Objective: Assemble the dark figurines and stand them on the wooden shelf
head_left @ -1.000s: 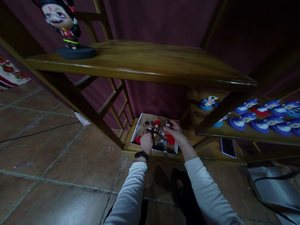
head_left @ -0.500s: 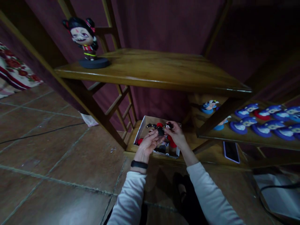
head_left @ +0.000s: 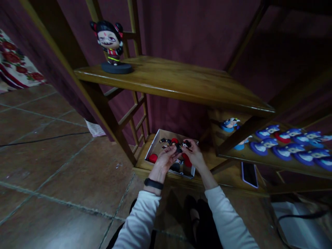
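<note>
One big-headed figurine (head_left: 110, 43) with two black hair buns stands upright on a dark round base at the left end of the upper shelf (head_left: 178, 79). Beneath, one shallow cardboard box (head_left: 168, 134) sits on the lower shelf (head_left: 228, 177), near its left end and close to its front edge. Over on the side shelf (head_left: 249, 159) I make it about ten blue figurines (head_left: 263, 146) in two rows, one with a red base; a slanting post (head_left: 236, 135) cuts across some, so my count is rough. One phone (head_left: 249, 174) lies near the right end of the lower shelf.

Both hands meet over the middle of the box. The left hand (head_left: 165, 159), with a black band (head_left: 154, 183) on its wrist, has its fingers pinched narrowly on the dark base of a small figurine (head_left: 185, 144). The right hand (head_left: 194, 154) is curled closely about its black-haired head. Whether head and base are one piece I can't tell from here.

In the box, a red disc (head_left: 153, 158) lies by the near left corner, then a dark little figure (head_left: 164, 141) and a red-topped one (head_left: 174, 141) toward the back edge, a dark piece (head_left: 175, 167) by the front edge, and something red (head_left: 186, 160) at the right, partly hidden.
</note>
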